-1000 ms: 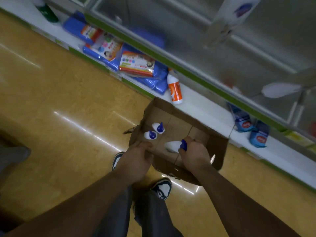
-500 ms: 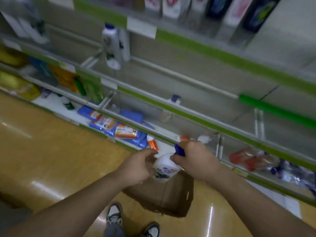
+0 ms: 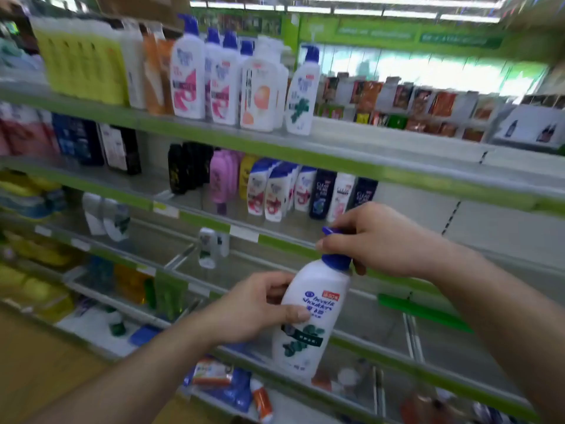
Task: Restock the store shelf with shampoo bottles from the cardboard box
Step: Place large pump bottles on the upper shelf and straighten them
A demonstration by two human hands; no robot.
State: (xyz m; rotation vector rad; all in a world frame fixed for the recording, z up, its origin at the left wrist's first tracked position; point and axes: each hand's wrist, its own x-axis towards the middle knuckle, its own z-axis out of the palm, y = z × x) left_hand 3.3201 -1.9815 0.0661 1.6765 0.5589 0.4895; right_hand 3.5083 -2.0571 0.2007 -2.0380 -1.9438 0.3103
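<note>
carried up since half a second ago: then just above the cardboard box, now out in front of the shelving, in the air and touching no shelf. box and shoes gone from view; upper shelves newly in sight.

holding one shampoo bottle (image 3: 308,316) in two hands. left hand (image 3: 253,307) wrapped round the white body at mid-height, thumb across the label, fingers behind. right hand (image 3: 376,243) curled over the blue pump cap (image 3: 336,258) at the neck.

nearly upright, long axis close to vertical with a slight lean: cap up and tipped right, base down and left, label facing the camera.

counted on the top shelf (image 3: 367,154): five white pump bottles (image 3: 188,78) with blue heads, the rightmost a leaf-label bottle (image 3: 301,96) matching the held one, bare shelf beside it on the right. one shelf down, a row of smaller bottles (image 3: 275,194), white and dark, too blurred for a sure count.
</note>
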